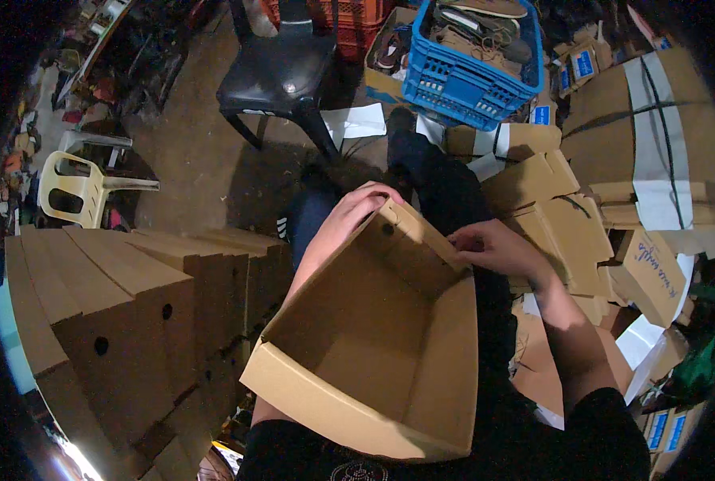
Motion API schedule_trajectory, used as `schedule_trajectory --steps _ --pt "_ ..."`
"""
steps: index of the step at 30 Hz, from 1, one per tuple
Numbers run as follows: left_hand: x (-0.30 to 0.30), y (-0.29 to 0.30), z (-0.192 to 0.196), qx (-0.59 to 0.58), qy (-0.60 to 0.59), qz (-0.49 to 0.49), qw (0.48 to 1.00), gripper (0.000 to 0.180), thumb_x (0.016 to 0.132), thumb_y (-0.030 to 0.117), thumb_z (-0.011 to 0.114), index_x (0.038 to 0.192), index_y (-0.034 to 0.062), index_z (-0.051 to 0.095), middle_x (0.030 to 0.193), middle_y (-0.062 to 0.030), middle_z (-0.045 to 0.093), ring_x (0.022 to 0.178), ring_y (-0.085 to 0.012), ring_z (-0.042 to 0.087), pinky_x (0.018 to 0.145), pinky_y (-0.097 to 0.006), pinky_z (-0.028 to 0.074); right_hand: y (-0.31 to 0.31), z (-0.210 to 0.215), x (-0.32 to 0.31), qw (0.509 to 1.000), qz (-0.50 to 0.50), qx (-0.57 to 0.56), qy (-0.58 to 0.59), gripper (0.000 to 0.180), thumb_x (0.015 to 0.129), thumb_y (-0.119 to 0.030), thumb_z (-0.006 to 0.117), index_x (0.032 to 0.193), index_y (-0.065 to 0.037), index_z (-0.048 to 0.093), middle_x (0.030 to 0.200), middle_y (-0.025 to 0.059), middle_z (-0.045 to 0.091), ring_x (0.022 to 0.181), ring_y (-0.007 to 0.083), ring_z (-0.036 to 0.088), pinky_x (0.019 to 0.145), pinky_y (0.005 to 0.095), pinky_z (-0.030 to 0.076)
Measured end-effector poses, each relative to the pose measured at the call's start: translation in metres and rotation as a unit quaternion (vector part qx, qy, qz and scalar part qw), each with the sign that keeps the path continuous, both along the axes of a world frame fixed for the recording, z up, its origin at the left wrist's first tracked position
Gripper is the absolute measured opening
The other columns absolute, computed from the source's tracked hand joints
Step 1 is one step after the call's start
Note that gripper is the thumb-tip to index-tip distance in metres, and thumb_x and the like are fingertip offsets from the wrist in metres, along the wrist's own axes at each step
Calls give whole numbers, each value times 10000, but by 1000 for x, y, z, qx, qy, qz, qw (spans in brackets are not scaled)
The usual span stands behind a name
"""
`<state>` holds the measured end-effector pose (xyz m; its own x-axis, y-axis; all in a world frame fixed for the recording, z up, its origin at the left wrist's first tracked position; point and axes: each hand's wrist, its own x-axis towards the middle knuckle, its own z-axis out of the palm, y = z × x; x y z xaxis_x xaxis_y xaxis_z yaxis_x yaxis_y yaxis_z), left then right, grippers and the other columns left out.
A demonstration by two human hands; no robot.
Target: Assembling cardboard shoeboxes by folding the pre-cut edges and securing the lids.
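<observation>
Cardboard box (pixel 381 353) sits open on my lap; my left hand (pixel 356 210) grips its far corner while my right hand (pixel 497 248) pinches the rim, steadying it beside stacked boxes (pixel 133 313).

Matt brown cardboard box (pixel 373 345), smooth inside, held by 2 bare hands. Glossy black plastic chair (pixel 281 68), shiny blue plastic crate (pixel 469 80), rough dull concrete floor (pixel 197 152).
</observation>
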<state>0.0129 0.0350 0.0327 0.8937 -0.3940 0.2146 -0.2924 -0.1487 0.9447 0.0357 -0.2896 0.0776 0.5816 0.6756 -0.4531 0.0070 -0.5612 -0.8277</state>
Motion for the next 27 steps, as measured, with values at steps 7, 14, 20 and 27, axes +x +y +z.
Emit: schedule_trajectory --steps 7,14,20,27 --pt "-3 -1 2 -40 118 4 992 284 988 158 445 1066 -4 665 1209 -167 680 1106 -329 640 986 -374 482 9 14 -9 998 8 -54 -14 400 903 -182 837 1258 -27 737 965 68 788 856 100 686 757 293 546" --pt "0 2 -5 -4 -20 -22 1000 311 982 157 441 1104 -4 677 1189 -158 678 1113 -292 638 999 -360 470 7 -5 -22 998 -55 3 4 335 855 -184 870 1110 -12 738 868 49 754 784 92 663 719 289 537" --pt "-4 0 3 -54 141 20 988 350 1006 196 451 1128 -27 692 1152 -127 674 1120 -251 623 1021 -335 442 14 -6 -28 990 -57 -26 -127 291 810 -106 821 1069 -15 725 846 83 730 761 131 701 701 311 564" --pt "-4 -2 5 -64 168 37 983 350 1034 210 472 1131 -29 710 1138 -122 667 1114 -245 627 1018 -328 441 12 -7 -32 980 -42 -12 -195 297 833 -71 785 1112 1 717 885 131 734 786 207 742 741 345 595"
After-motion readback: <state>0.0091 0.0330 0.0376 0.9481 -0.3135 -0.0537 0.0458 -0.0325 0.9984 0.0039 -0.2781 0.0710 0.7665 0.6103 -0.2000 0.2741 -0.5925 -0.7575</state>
